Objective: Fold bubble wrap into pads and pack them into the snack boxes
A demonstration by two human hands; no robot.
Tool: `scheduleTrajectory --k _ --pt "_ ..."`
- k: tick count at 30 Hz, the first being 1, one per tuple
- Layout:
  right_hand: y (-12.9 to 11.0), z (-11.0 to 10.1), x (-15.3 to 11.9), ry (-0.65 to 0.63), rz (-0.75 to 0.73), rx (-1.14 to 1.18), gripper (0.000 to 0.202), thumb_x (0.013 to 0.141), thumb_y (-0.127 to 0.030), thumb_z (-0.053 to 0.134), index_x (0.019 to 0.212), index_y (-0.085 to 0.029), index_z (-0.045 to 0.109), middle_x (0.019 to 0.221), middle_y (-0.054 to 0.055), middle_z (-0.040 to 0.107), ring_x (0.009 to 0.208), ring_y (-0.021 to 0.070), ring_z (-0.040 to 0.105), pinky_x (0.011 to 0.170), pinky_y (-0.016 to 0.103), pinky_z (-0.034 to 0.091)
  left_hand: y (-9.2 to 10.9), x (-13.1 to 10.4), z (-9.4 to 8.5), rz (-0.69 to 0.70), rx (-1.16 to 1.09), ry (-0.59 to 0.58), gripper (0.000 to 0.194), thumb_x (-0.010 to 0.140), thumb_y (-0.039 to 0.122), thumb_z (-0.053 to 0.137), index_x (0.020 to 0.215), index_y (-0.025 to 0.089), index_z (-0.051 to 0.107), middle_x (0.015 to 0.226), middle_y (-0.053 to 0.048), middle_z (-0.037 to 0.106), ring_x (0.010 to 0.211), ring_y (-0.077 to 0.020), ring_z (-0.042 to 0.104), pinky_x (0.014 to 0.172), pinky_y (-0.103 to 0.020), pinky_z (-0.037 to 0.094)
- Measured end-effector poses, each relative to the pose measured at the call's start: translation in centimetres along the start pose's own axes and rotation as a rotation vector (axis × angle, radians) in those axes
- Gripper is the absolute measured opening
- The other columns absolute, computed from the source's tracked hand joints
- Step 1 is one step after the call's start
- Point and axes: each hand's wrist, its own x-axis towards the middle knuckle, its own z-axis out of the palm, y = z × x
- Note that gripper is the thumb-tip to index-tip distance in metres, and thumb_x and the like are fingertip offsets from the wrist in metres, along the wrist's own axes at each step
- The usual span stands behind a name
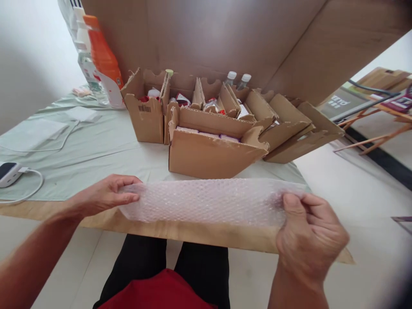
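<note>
A long strip of clear bubble wrap [206, 201] is stretched level above the front edge of the table. My left hand [112, 193] pinches its left end between thumb and fingers. At the other end, my right hand [309, 227] grips the bubble wrap with the thumb on the near side and the fingers curled behind. Just beyond the strip stands an open cardboard box [212, 150] with purple-edged packets inside, only their tops showing.
Behind it, several narrow cardboard bins [148, 116] hold small packaged goods. An orange-topped bottle [103, 56] stands at the back left. A white device [9, 174] with a cable lies left on the green tablecloth [96, 159]. A tall cardboard panel [209, 38] rises behind.
</note>
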Motion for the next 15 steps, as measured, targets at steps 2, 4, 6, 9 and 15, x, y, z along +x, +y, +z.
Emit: scheduleTrajectory --k 2,4,6,9,15 --pt "2.2 0.5 -0.4 -0.013 0.040 -0.057 0.035 0.082 -0.049 0.076 0.094 -0.016 0.074 0.079 0.005 0.072 0.069 0.0184 0.064 0.066 0.033 0.053 0.1 0.5 -0.8 -0.015 -0.025 0.029 0.031 0.065 0.045 0.082 0.087 0.024 0.081 0.077 -0.005 0.074 0.066 -0.0208 0.064 0.059 -0.024 0.047" --pt "4.5 1.1 -0.7 -0.105 0.057 -0.133 0.034 0.084 -0.050 0.070 0.089 -0.017 0.073 0.077 0.005 0.072 0.069 0.0189 0.065 0.067 0.033 0.055 -0.6 1.7 -0.9 -0.006 0.066 0.085 0.034 0.065 0.048 0.080 0.089 0.024 0.080 0.068 -0.003 0.069 0.060 -0.0200 0.061 0.055 -0.025 0.045" --pt "6.7 1.4 -0.9 -0.271 0.035 -0.240 0.037 0.087 -0.051 0.063 0.093 -0.016 0.073 0.085 0.008 0.076 0.077 0.0224 0.068 0.076 0.039 0.057 -1.9 2.7 -0.6 0.034 0.299 0.220 0.039 0.067 0.047 0.077 0.098 0.024 0.079 0.064 -0.001 0.066 0.058 -0.0213 0.060 0.056 -0.028 0.046" --pt "8.8 0.8 -1.0 -0.394 -0.081 -0.422 0.054 0.092 -0.056 0.057 0.121 -0.012 0.069 0.122 0.020 0.074 0.113 0.0330 0.067 0.101 0.055 0.051 -3.8 2.9 0.6 0.218 0.691 0.527 0.052 0.075 0.046 0.070 0.122 0.022 0.072 0.096 -0.011 0.075 0.088 -0.0327 0.070 0.082 -0.043 0.055" --pt "4.8 3.5 -4.8 -0.634 -0.432 -0.375 0.036 0.105 -0.035 0.046 0.134 -0.023 0.064 0.135 0.014 0.070 0.127 0.0300 0.063 0.109 0.056 0.047 -3.4 0.6 7.7 0.675 0.866 0.632 0.060 0.096 0.028 0.059 0.154 0.024 0.044 0.159 -0.017 0.049 0.150 -0.0362 0.041 0.121 -0.053 0.034"
